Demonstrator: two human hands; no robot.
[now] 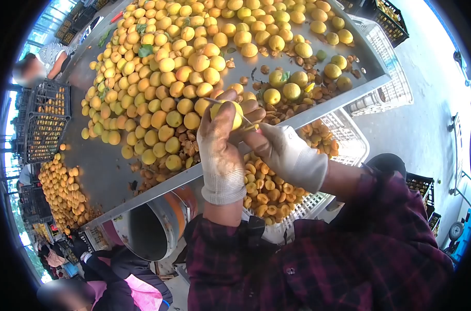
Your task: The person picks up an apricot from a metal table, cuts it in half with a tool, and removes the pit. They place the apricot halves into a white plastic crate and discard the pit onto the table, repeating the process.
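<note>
**Gloved hands work one apricot at the tabletop's edge**

The left hand [221, 150], in a worn white glove, is closed around a yellow apricot [234, 111], held just above the near rim of the metal tabletop [98, 166]. The right hand [290, 155], also gloved, is pinched narrow against the fruit's right side, gripping something thin that I cannot make out. Beyond the apricot, a heap of whole apricots [178, 57] covers the tabletop, with brown pits [292, 106] scattered to its right. Below the apricot, under the rim, a white crate [344, 140] holds halved fruit [266, 189]. No brand, label or writing can be read anywhere.
</note>
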